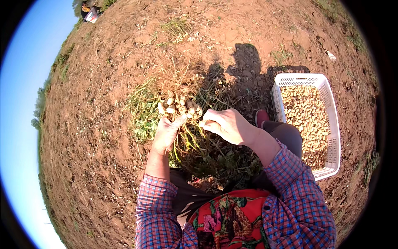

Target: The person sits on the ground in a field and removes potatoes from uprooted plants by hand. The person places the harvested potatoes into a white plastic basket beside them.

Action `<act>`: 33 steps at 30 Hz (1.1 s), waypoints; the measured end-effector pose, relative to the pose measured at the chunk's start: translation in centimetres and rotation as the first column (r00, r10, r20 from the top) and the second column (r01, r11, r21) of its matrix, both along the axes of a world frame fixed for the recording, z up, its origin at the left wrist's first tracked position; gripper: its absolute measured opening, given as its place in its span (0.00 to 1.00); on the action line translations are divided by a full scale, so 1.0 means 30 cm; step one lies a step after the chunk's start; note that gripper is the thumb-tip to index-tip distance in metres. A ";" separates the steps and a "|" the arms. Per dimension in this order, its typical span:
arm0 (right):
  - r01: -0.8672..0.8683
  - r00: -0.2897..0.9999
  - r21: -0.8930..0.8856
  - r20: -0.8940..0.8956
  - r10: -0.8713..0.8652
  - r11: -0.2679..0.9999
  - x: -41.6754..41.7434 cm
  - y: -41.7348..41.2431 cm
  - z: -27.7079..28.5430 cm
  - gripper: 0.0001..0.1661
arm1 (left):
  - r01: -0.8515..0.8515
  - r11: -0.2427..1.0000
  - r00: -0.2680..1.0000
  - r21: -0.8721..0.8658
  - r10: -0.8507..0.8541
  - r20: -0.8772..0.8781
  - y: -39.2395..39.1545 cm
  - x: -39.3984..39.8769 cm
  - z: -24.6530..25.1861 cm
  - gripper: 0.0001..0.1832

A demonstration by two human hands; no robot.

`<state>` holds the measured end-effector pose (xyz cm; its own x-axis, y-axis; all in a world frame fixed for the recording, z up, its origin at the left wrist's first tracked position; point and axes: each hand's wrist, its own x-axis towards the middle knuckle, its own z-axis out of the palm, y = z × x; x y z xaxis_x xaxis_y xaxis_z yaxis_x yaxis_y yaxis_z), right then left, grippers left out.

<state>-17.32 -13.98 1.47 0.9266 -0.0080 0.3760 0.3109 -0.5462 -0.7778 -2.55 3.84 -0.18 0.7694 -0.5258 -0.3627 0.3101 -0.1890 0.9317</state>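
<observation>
My left hand (168, 132) grips a bunch of pulled peanut plants (186, 140) by the stems just below the pods, thumb across the front. A cluster of pale peanut pods (182, 107) stands out above that thumb, with thin roots fanning upward. Close beside the cluster on its right, my right hand (228, 126) has its thumb and fingers pinched together on what looks like a single peanut pod (202, 123). To the right stands a white plastic crate (334, 124) with slotted walls, holding many loose peanuts (306, 121).
More peanut plants (143, 115) lie on the soil under and around my hands. My right knee (284, 137) and a red shoe (261, 117) are beside the crate. Far off at upper left, a person (84, 11) is near a white bucket (92, 16).
</observation>
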 end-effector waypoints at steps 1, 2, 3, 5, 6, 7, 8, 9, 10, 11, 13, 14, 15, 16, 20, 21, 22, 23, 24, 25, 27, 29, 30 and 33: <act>0.050 0.999 -0.007 0.017 -0.050 0.999 -0.001 0.007 0.005 0.09 | -0.044 0.992 0.998 0.122 0.039 0.043 0.002 0.016 -0.005 0.37; 0.056 0.998 0.069 -0.005 -0.056 0.996 -0.012 0.007 0.027 0.10 | -0.090 0.966 0.994 0.242 0.073 0.082 0.005 0.033 -0.010 0.41; 0.086 0.993 0.193 -0.097 -0.068 0.977 -0.029 -0.003 0.040 0.12 | -0.138 0.939 0.986 0.314 0.103 0.128 0.021 0.057 -0.026 0.45; 0.069 0.996 0.573 0.006 -0.089 0.816 -0.061 -0.074 0.043 0.13 | -0.102 0.995 0.992 0.013 0.101 0.077 0.056 0.104 -0.014 0.56; 0.055 0.998 0.706 -0.046 -0.031 0.706 -0.070 -0.102 0.052 0.13 | -0.174 0.984 0.984 0.040 0.172 0.049 0.063 0.121 -0.013 0.54; 0.049 0.996 0.818 -0.085 0.036 0.573 -0.073 -0.122 0.061 0.13 | -0.194 0.981 0.981 0.002 0.194 0.028 0.071 0.116 -0.020 0.50; -0.031 0.991 0.925 -0.022 0.135 0.378 -0.060 -0.118 0.050 0.10 | -0.215 0.976 0.976 -0.033 0.215 0.009 0.084 0.112 -0.019 0.47; -0.135 0.976 0.969 0.094 0.196 0.209 -0.050 -0.104 0.052 0.12 | -0.167 0.979 0.985 -0.118 0.170 0.016 0.066 0.090 0.000 0.36; -0.137 0.957 0.986 0.107 0.269 0.094 -0.035 -0.111 0.019 0.14 | -0.145 0.982 0.986 -0.123 0.153 0.059 0.038 0.062 0.022 0.31; -0.129 0.932 0.991 0.129 0.338 -0.021 -0.022 -0.118 -0.008 0.17 | -0.123 0.984 0.985 -0.127 0.137 0.102 0.013 0.038 0.037 0.27; -0.015 0.950 0.998 0.032 0.310 -0.059 -0.009 -0.074 0.013 0.22 | -0.090 0.983 0.995 -0.158 0.097 0.038 0.005 0.028 0.036 0.23; -0.014 0.942 1.000 0.022 0.335 -0.025 0.010 -0.065 -0.013 0.24 | -0.065 0.986 0.994 -0.152 0.077 0.076 0.008 0.028 0.021 0.23; -0.012 0.936 1.000 0.008 0.352 0.011 0.027 -0.059 -0.023 0.25 | -0.034 0.989 0.992 -0.147 0.050 0.112 -0.006 0.018 0.022 0.24; -0.005 0.943 0.994 -0.031 0.332 0.107 0.039 -0.054 -0.025 0.24 | -0.014 0.992 0.989 -0.129 0.032 0.141 -0.016 0.004 0.028 0.24; 0.264 0.928 0.572 -0.369 -0.044 0.776 0.078 -0.001 -0.022 0.20 | -0.008 0.997 0.959 -0.073 0.028 0.281 -0.018 -0.021 -0.009 0.19; 0.287 0.938 0.302 -0.281 -0.203 0.909 0.084 0.013 -0.043 0.23 | 0.023 0.994 0.948 -0.107 0.012 0.319 -0.030 -0.040 0.001 0.19; 0.308 0.924 0.196 -0.296 -0.244 0.931 0.089 0.030 -0.068 0.24 | 0.023 0.997 0.935 -0.071 0.003 0.355 -0.039 -0.060 0.017 0.18; 0.325 0.908 0.087 -0.307 -0.285 0.942 0.093 0.044 -0.086 0.26 | 0.022 0.999 0.921 -0.036 -0.006 0.391 -0.042 -0.072 0.025 0.18; 0.318 0.893 0.077 -0.359 -0.271 0.945 0.092 0.051 -0.059 0.28 | 0.049 0.999 0.920 -0.013 -0.040 0.389 -0.040 -0.071 0.022 0.19; 0.299 0.907 0.124 -0.346 -0.241 0.946 0.099 0.052 -0.069 0.28 | 0.045 0.998 0.924 -0.035 -0.029 0.382 -0.037 -0.071 0.017 0.19; 0.258 0.932 0.215 -0.311 -0.184 0.942 0.124 0.053 -0.114 0.27 | 0.037 0.996 0.929 -0.080 -0.005 0.370 -0.034 -0.072 0.011 0.20; 0.223 0.954 0.292 -0.260 -0.147 0.930 0.141 0.059 -0.167 0.25 | 0.043 0.998 0.944 -0.056 -0.022 0.331 -0.032 -0.078 0.025 0.20; 0.183 0.960 0.382 -0.270 -0.080 0.906 0.147 0.066 -0.172 0.24 | 0.038 0.998 0.951 -0.042 -0.023 0.309 -0.023 -0.074 0.023 0.20; 0.226 0.943 0.445 -0.321 -0.081 0.866 0.135 0.080 -0.157 0.21 | 0.005 0.991 0.964 -0.132 0.030 0.264 -0.007 -0.064 0.006 0.20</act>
<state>-13.26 -11.59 -3.24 0.9634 -0.2676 0.0130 -0.0187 -0.1154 -0.9931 -4.47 3.62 -0.01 0.8355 -0.5444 -0.0737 0.0499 -0.0585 0.9970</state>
